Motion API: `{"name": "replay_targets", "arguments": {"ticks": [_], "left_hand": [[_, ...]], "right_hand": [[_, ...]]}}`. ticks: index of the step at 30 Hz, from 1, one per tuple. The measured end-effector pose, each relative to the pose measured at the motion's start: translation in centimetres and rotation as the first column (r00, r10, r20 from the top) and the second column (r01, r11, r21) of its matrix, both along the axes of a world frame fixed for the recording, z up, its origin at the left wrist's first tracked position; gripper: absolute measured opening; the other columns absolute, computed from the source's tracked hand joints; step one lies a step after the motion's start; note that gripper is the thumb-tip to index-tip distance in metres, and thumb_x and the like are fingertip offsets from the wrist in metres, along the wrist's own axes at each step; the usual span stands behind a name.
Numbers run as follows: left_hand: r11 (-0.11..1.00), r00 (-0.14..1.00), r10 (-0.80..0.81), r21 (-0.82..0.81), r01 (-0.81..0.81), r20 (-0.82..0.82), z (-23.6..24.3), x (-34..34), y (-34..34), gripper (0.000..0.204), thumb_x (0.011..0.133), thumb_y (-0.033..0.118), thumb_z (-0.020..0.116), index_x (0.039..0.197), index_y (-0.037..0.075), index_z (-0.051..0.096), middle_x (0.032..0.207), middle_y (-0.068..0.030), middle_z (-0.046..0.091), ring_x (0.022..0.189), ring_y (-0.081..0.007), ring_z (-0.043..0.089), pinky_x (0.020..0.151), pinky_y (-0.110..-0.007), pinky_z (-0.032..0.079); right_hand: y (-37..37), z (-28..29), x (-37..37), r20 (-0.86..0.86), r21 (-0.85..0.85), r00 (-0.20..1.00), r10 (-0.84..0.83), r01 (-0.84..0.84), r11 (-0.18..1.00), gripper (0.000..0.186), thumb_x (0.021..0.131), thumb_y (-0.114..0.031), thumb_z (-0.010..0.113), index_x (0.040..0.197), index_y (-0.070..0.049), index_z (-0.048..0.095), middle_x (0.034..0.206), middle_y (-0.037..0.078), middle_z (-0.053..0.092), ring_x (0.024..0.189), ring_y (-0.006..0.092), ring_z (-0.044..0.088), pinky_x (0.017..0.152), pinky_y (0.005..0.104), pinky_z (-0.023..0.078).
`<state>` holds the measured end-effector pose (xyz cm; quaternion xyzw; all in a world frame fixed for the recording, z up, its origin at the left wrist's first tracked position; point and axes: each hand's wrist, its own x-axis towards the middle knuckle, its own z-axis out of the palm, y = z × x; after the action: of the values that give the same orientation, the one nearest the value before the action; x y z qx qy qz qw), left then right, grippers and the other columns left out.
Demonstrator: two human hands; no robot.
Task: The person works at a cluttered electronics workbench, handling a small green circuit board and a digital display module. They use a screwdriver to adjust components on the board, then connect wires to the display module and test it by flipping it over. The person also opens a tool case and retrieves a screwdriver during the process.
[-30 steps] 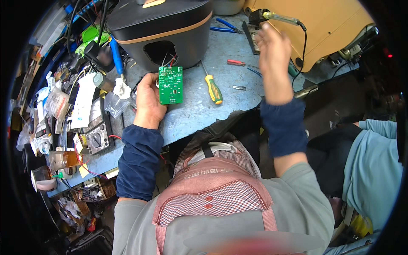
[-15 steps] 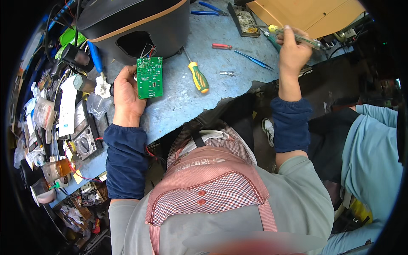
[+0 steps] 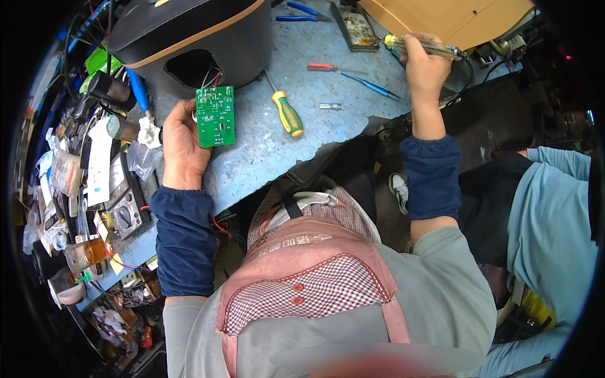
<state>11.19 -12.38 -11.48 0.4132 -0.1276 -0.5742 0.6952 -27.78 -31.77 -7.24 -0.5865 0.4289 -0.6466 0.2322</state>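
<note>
My left hand grips a green circuit board by its left edge, its face with solder points turned up. Thin wires run from the board's top into the dark opening of a black housing with a tan band. Raised over the far right of the bench, my right hand is closed round a soldering iron with a see-through handle and a yellow collar; a dark cord trails from its right end. The iron's tip does not show clearly. Board and iron are well apart.
On the blue bench lie a yellow-green screwdriver, a red screwdriver, blue tweezers, a small metal tube and blue pliers. A multimeter sits among clutter at left. Another person's sleeve is at right.
My right hand has moved slightly left and up with the soldering iron, which now lies more level. The bench scene has shifted a little left; the board stays in my left hand.
</note>
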Motion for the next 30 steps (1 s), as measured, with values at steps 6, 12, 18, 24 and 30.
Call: {"name": "replay_targets", "arguments": {"ticks": [6, 12, 18, 24, 30], "left_hand": [[0.999, 0.999, -0.048, -0.006, 0.048, -0.005, -1.0, 1.5, 0.2, 0.029, 0.106, 0.017, 0.053, 0.118, -0.004, 0.068, 0.111, -0.0147, 0.078, 0.099, -0.0284, 0.076, 0.094, -0.044, 0.063], [0.999, 0.999, -0.046, 0.008, 0.046, -0.015, -0.2, 0.4, 0.0, 0.027, 0.104, 0.016, 0.055, 0.116, -0.005, 0.068, 0.11, -0.0165, 0.077, 0.097, -0.0287, 0.076, 0.092, -0.044, 0.064], [1.0, 1.0, -0.018, 0.002, 0.018, 0.009, 0.2, -0.4, 0.1, 0.022, 0.102, 0.014, 0.058, 0.111, -0.003, 0.068, 0.106, -0.013, 0.075, 0.093, -0.0245, 0.074, 0.087, -0.04, 0.064], [0.999, 1.0, -0.01, -0.03, 0.011, 0.021, -0.9, 0.5, -0.4, 0.019, 0.101, 0.013, 0.061, 0.11, -0.002, 0.069, 0.104, -0.0095, 0.073, 0.093, -0.0213, 0.073, 0.086, -0.037, 0.062], [1.0, 0.985, 0.005, 0.0, -0.005, 0.172, 0.1, 0.1, 0.2, 0.022, 0.104, 0.013, 0.061, 0.112, -0.004, 0.072, 0.105, -0.0097, 0.074, 0.092, -0.0198, 0.072, 0.082, -0.035, 0.062]], "right_hand": [[-0.3, 3.0, -1.1, 0.182, -0.3, 0.963, 0.201, -0.14, 0.943, 0.013, 0.096, -0.005, 0.075, 0.101, 0.007, 0.073, 0.085, 0.014, 0.076, 0.073, 0.0182, 0.073, 0.069, 0.0304, 0.059], [-2.4, 9.8, -0.8, 0.067, -0.19, 0.992, 0.104, -0.09, 0.978, 0.016, 0.097, -0.01, 0.072, 0.106, 0.003, 0.067, 0.086, 0.011, 0.071, 0.071, 0.0171, 0.07, 0.063, 0.0292, 0.058], [-5.4, 9.2, 1.7, 0.099, -0.205, 0.976, 0.195, -0.172, 0.963, 0.018, 0.093, -0.011, 0.079, 0.101, 0.004, 0.074, 0.083, 0.01, 0.076, 0.071, 0.0154, 0.073, 0.064, 0.0294, 0.06], [-9.5, 6.4, 3.7, -0.101, -0.145, 0.991, 0.088, -0.102, 0.984, 0.024, 0.096, -0.023, 0.079, 0.097, 0.002, 0.078, 0.082, 0.006, 0.076, 0.071, 0.0154, 0.072, 0.065, 0.0282, 0.058], [-6.6, 2.2, 4.8, 0.31, 0.333, 0.891, 0.331, -0.428, 0.84, 0.038, 0.102, -0.021, 0.077, 0.129, 0.004, 0.068, 0.109, 0.013, 0.074, 0.091, 0.0215, 0.072, 0.076, 0.0318, 0.061]]}}
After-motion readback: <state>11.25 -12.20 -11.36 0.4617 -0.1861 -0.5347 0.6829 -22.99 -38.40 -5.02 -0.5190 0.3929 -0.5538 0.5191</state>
